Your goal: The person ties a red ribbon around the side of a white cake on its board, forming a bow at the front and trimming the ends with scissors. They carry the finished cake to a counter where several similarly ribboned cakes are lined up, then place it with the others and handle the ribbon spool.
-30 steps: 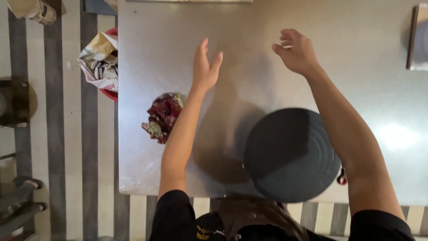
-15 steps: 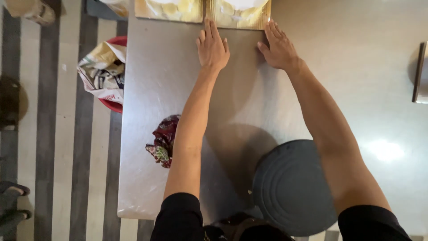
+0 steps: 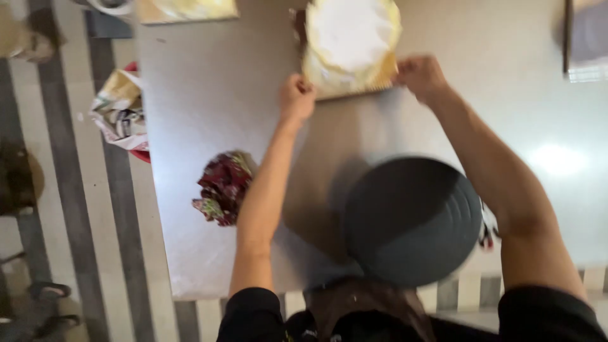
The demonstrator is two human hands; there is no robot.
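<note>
Both hands [image 3: 297, 98] [image 3: 421, 76] pulled the cake board [image 3: 348, 47] across the steel table [image 3: 209, 101].

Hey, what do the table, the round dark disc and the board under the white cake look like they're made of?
Table: likely brushed steel, grey with a soft glare. Disc: matte dark grey with faint concentric rings, perhaps plastic or coated metal. Board: thin and golden, probably foil-faced card; blur leaves it open. Left hand and right hand grip its near corners.

Dark round turntable [image 3: 413, 220] near table edge; crumpled red cloth [image 3: 224, 187]; floor bag [image 3: 119, 111].
</note>
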